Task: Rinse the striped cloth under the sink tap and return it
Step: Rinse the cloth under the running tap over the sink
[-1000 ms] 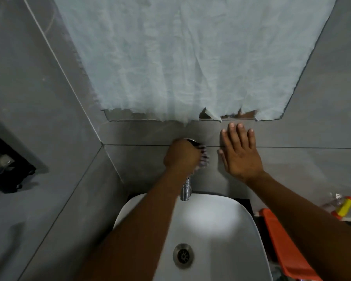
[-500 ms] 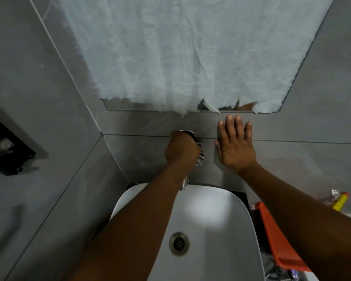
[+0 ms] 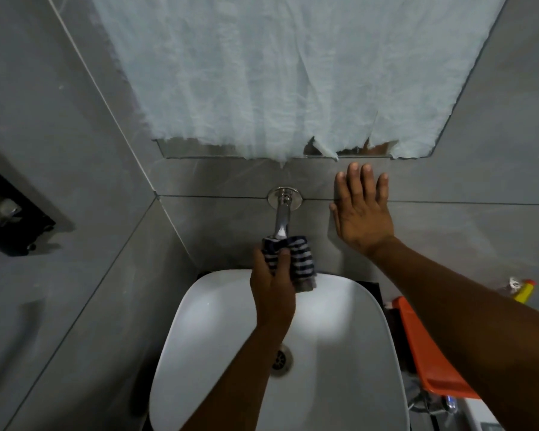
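My left hand (image 3: 271, 287) grips the striped cloth (image 3: 299, 259), dark blue and white, bunched up right at the outlet end of the chrome tap (image 3: 282, 214). The tap juts from the grey tiled wall over the white basin (image 3: 339, 337). The cloth hangs over the basin's back rim. No water stream is visible. My right hand (image 3: 360, 209) lies flat on the wall to the right of the tap, fingers spread, holding nothing.
A mirror covered with a pale sheet (image 3: 293, 73) hangs above the tap. The drain (image 3: 282, 359) sits mid-basin. An orange tray (image 3: 430, 349) lies right of the basin, a yellow bottle (image 3: 523, 290) beyond it. A black holder (image 3: 10, 216) is fixed on the left wall.
My left hand has come down from the tap's base at the wall to its outlet, and the striped cloth now shows in its grip. The right hand stays flat on the wall.
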A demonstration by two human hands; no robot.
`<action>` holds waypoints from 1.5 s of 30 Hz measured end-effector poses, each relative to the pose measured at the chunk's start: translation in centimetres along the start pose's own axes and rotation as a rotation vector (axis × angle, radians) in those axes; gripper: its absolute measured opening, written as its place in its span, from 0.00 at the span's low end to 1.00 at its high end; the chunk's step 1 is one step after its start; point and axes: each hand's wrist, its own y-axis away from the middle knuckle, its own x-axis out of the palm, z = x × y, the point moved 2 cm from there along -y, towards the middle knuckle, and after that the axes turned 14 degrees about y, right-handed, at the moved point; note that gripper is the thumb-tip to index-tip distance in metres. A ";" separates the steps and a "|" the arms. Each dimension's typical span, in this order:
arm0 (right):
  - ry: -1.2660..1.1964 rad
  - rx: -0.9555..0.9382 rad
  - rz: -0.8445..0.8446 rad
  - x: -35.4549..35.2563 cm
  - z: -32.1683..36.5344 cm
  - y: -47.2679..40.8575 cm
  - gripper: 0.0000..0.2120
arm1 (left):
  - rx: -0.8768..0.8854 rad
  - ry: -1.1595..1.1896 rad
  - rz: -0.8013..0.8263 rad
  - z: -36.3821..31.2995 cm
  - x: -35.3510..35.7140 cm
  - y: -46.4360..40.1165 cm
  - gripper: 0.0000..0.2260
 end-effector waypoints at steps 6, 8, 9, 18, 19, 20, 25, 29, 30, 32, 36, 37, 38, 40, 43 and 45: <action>0.025 -0.009 -0.035 -0.1 0.0 -0.1 0.37 | -0.728 0.886 -0.055 2.3 0.1 -0.7 0.22; 0.036 -0.010 -0.035 0.0 -0.1 0.0 0.36 | -0.756 0.904 -0.033 2.3 0.0 0.0 0.22; 0.040 -0.009 -0.032 -0.1 -0.1 0.0 0.35 | -0.760 0.877 -0.026 1.9 0.0 0.0 0.22; 0.010 0.008 -0.004 -0.3 0.2 0.2 0.35 | 0.108 -1.035 0.036 -2.4 1.3 0.0 0.26; 0.014 0.005 -0.011 -0.3 0.2 0.2 0.35 | 0.147 -1.184 0.033 -2.7 1.8 -0.4 0.27; 0.016 0.005 -0.017 -0.2 0.2 0.2 0.35 | 0.163 -1.263 0.039 -3.1 2.1 -0.8 0.28; 0.017 0.012 -0.068 0.0 0.2 0.1 0.35 | 0.099 -1.265 0.094 -4.5 4.6 -4.5 0.24; 0.020 0.007 -0.046 0.0 0.3 0.3 0.34 | -0.304 -0.814 0.243 -6.8 7.1 -10.6 0.14; 0.022 0.009 -0.038 0.0 0.4 0.3 0.34 | -0.499 -0.611 0.265 -7.0 6.9 -11.4 0.11; 0.028 0.020 -0.018 -0.3 0.4 0.1 0.33 | -0.771 -0.308 0.316 -6.8 6.0 -11.3 0.08; 0.047 0.034 0.036 -0.9 0.7 0.0 0.34 | -0.641 -0.167 0.235 -5.4 5.2 -10.6 0.10; 0.046 0.028 0.057 -1.1 0.7 0.0 0.34 | -0.563 -0.195 0.203 -5.1 4.9 -9.9 0.14; 0.046 0.025 0.078 -1.1 0.6 0.1 0.34 | -0.462 -0.315 0.190 -4.7 4.4 -9.2 0.17; 0.058 0.037 0.134 -1.3 0.9 0.3 0.35 | -0.203 -0.660 0.175 -3.8 2.6 -6.4 0.23; 0.071 0.072 0.249 -2.0 1.6 0.2 0.37 | -0.125 -0.554 0.257 -1.8 -0.5 -1.5 0.18; 0.049 0.127 0.316 -3.2 2.3 0.0 0.39 | -0.333 -0.281 0.319 -0.8 -1.8 0.1 0.10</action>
